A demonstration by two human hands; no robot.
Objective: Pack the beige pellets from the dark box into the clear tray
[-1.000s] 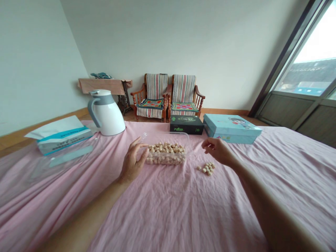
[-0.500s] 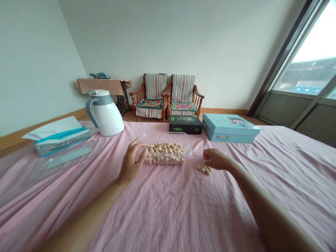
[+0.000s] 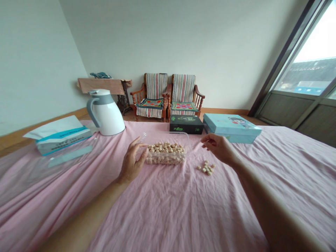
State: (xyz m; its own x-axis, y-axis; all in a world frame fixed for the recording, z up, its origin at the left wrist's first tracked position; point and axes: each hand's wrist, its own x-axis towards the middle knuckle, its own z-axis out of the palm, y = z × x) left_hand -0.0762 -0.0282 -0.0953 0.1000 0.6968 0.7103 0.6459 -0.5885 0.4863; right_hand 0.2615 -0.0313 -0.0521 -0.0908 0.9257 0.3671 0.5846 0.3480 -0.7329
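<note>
A clear plastic box (image 3: 165, 160) stands in the middle of the table, filled with small pale beige round pieces (image 3: 168, 147) that look like nuts or beans. My left hand (image 3: 133, 161) grips its left end, thumb at the front and fingers on the rim. To the right of the box, a small pile of the same pieces (image 3: 206, 168) lies on the pink cloth. Above and behind that pile hovers my right hand (image 3: 219, 148), its fingers loosely bent and apart, with nothing visible in them.
A black box (image 3: 186, 124) and a light blue box (image 3: 232, 129) stand behind. To the left are a white jug with a grey handle (image 3: 109, 117), a tissue pack (image 3: 64, 136) and a clear plastic lid (image 3: 70, 156). A wrinkled pink cloth (image 3: 168, 210) covers the table.
My right hand has lifted off the small pile and moved up and back, its fingers loosening. More of the pile shows. The left hand stays on the box.
</note>
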